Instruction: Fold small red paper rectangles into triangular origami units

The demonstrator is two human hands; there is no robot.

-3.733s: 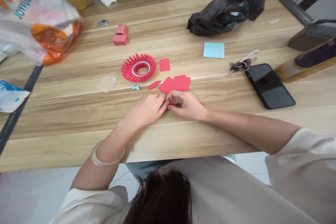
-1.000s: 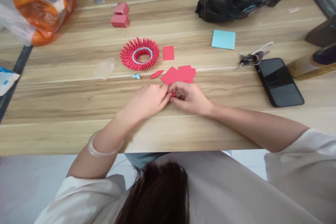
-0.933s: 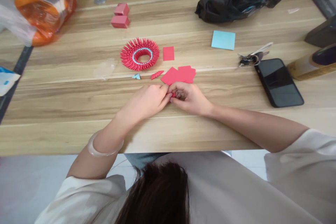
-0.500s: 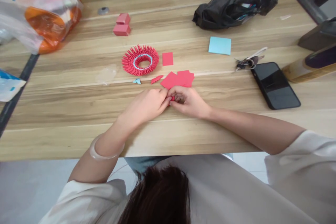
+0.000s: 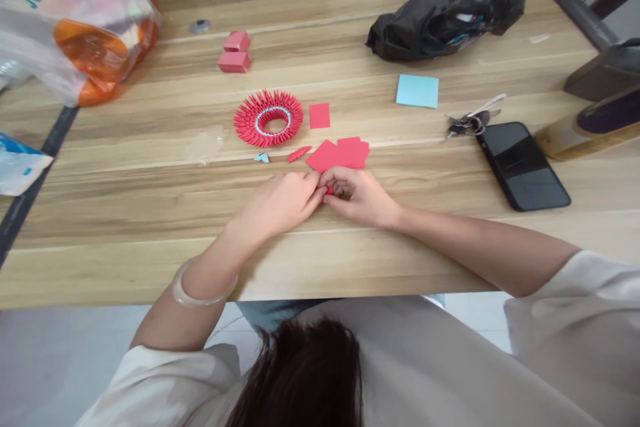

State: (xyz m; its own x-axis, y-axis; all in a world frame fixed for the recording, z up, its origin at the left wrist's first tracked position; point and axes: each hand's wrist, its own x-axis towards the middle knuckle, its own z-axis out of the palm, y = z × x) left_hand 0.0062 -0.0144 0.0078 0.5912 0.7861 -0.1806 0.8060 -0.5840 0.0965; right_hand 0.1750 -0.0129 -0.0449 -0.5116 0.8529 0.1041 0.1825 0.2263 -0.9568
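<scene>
My left hand [image 5: 286, 199] and my right hand [image 5: 359, 197] meet near the front of the table, both with closed fingers on a small red paper piece [image 5: 329, 191], which their fingers mostly cover. Just beyond them lie overlapping red paper sheets [image 5: 340, 154]. A single red square [image 5: 319, 115] is farther back. To its left stands a spiky red paper ring [image 5: 269, 119] with a light blue band inside. A small blue folded piece [image 5: 261, 157] and a red folded strip [image 5: 299, 154] lie in front of the ring.
Two pink blocks [image 5: 235, 62] sit behind the ring. A plastic bag [image 5: 107, 33] is at the back left, a black bag [image 5: 445, 17] at the back right. Blue sticky notes [image 5: 417, 91], keys [image 5: 470, 124], a phone [image 5: 524, 167] and a bottle [image 5: 590, 123] are on the right.
The view has shifted slightly, so the objects on the table appear a little lower. Both hands keep nearly the same pose around the red piece.
</scene>
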